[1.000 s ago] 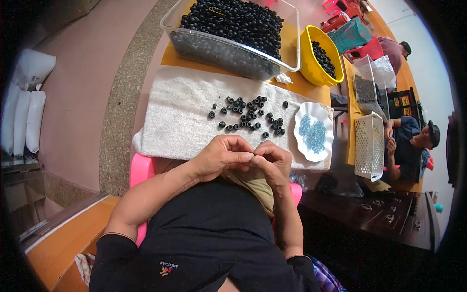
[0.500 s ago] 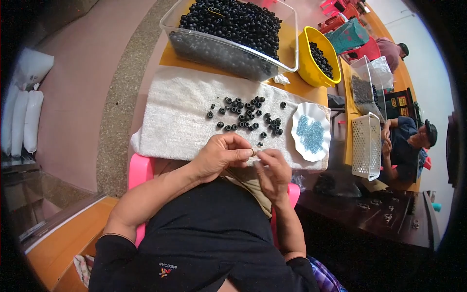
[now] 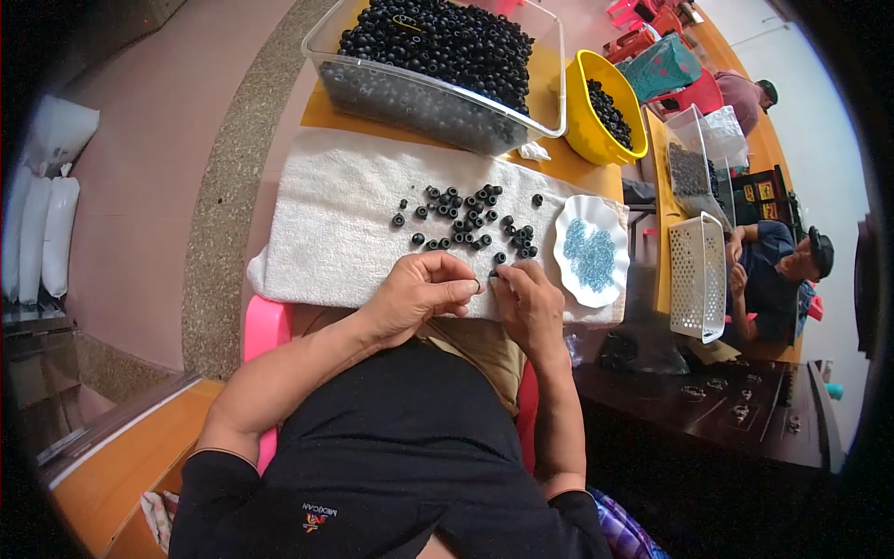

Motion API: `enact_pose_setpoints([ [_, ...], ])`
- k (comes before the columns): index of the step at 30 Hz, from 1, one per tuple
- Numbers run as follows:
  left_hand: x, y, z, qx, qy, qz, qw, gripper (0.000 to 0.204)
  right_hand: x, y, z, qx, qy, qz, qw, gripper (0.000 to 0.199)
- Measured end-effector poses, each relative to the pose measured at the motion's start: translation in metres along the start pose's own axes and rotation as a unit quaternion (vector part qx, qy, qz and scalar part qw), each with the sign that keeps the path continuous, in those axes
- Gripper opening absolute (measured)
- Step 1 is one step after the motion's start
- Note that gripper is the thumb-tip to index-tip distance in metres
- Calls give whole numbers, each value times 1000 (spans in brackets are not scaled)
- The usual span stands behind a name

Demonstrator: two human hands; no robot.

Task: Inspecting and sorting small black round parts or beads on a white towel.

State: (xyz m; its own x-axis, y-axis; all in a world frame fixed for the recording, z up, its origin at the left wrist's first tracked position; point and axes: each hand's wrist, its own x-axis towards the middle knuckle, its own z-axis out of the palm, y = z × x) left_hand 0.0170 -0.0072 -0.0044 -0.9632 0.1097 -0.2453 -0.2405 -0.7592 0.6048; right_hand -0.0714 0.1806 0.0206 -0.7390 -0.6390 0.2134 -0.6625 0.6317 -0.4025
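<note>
My left hand (image 3: pixel 424 293) is closed in a pinch on a small, thin, ring-like piece (image 3: pixel 480 287), whose exact kind is too small to make out. Just to the right, my right hand (image 3: pixel 531 303) rests at the towel with thumb and forefinger together on a small black bead (image 3: pixel 494 274), partly hidden by the fingertips. Loose black beads (image 3: pixel 456 212) with holes lie scattered on the white towel (image 3: pixel 326 214) beyond both hands. Right of them, a white scalloped dish (image 3: pixel 566 228) holds tiny pale-blue beads (image 3: pixel 589 256).
A clear plastic bin (image 3: pixel 428 79) full of black beads stands at the back, beside a yellow basin (image 3: pixel 587 140) with more. To the right are a white perforated basket (image 3: pixel 697 279) and another person (image 3: pixel 780 265) at a table. White sacks (image 3: pixel 47 233) stand far left.
My right hand has moved away from the left fingertips, forward onto the towel at the small black bead. The left hand keeps its pinch, with the ring-like piece now showing more clearly.
</note>
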Motion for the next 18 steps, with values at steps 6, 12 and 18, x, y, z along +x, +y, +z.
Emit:
enact_pose_setpoints([
  [6, 1, -1, 0, 2, 1, 1, 1000, 12, 3, 6, 2, 9, 13, -59, 998, 12],
  [12, 1, -1, 0, 8, 5, 1, 1000, 11, 10, 10, 3, 44, 0, -128, 991, 18],
  [18, -1, -1, -1, 7, 7, -1, 1000, 12, 9, -1, -6, -62, -61, -121, 989, 18],
])
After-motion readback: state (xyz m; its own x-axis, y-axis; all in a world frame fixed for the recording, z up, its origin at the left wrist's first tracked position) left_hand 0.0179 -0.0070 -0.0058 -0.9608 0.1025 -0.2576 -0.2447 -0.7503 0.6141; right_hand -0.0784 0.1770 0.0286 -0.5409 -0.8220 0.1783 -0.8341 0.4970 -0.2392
